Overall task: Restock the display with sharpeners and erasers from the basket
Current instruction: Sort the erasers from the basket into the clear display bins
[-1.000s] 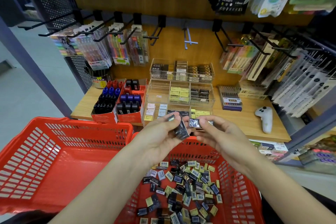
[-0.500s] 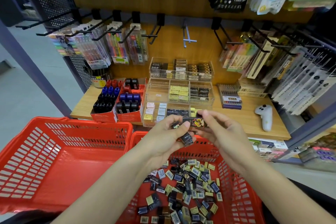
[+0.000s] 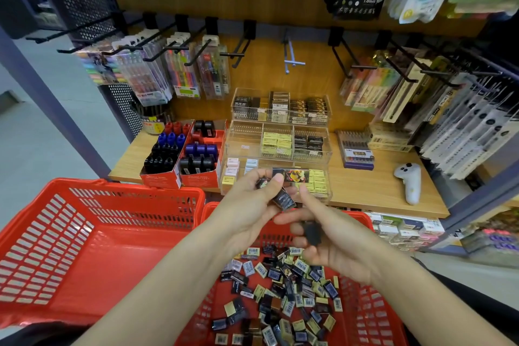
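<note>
Two hands work above the right-hand red basket (image 3: 368,314), whose floor is strewn with loose wrapped erasers (image 3: 283,289) in black, yellow and blue. The left hand (image 3: 250,208) is curled: thumb and fingers pinch a small bundle of dark erasers (image 3: 283,199), one long printed piece (image 3: 293,175) sticking out toward 3 o'clock and another dark piece angled down toward 5 o'clock. The right hand (image 3: 334,244) sits just below and at 4 o'clock from the left, palm up, fingers loosely bent; a blurred dark piece (image 3: 311,232) lies against the palm, and whether the fingers grip it cannot be told. At 12 o'clock from the hands, on the wooden shelf (image 3: 376,191), stands the tiered clear acrylic display (image 3: 244,132): top tier filled with dark packs, middle tier holding yellow and black packs to the right, bottom tier showing pale and yellow pieces partly hidden by the left hand. A second red basket (image 3: 84,247) sits at 9 o'clock. Red cartons of dark, blue and red-topped items (image 3: 182,154) stand at 10 o'clock; a white controller (image 3: 410,181) lies at 3 o'clock.
</note>
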